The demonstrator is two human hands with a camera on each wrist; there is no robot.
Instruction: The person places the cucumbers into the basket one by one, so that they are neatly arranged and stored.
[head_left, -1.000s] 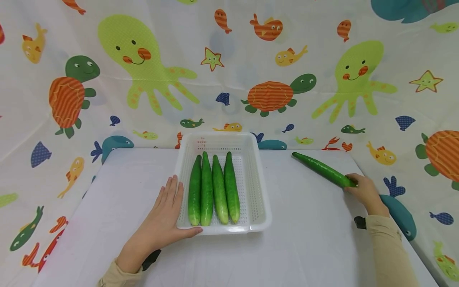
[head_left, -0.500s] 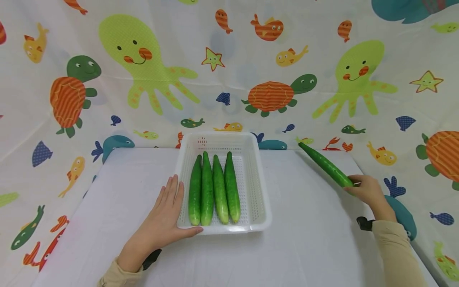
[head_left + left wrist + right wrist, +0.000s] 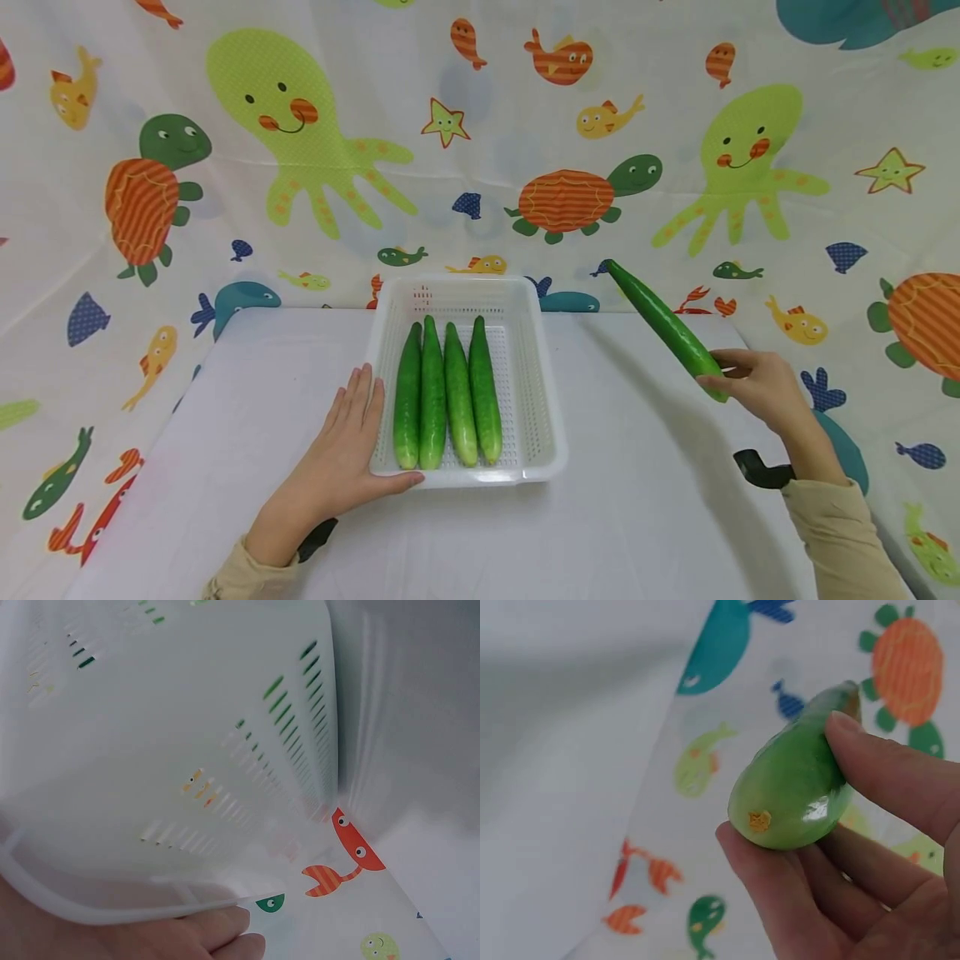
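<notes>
My right hand [image 3: 761, 387] grips a long green cucumber [image 3: 663, 325] by its near end, holding it tilted in the air over the right side of the table. In the right wrist view, the thumb and fingers pinch this cucumber [image 3: 795, 780] close to its blossom end. My left hand [image 3: 337, 454] rests with straight fingers along the left rim of a white plastic basket [image 3: 551, 400], its thumb across the front left corner. Inside the basket, several cucumbers [image 3: 457, 396] lie side by side lengthwise. The left wrist view shows the basket's slotted side wall [image 3: 150, 750] from outside.
A white-covered table [image 3: 622, 517] carries the basket at its middle. Behind it and at both sides hangs a cloth [image 3: 480, 233] printed with sea animals. Bare basket floor [image 3: 512, 417] shows right of the cucumbers inside.
My right hand has lifted the cucumber off the right side of the table, its far tip rising and swinging a little left. The left hand and the basket have stayed in place.
</notes>
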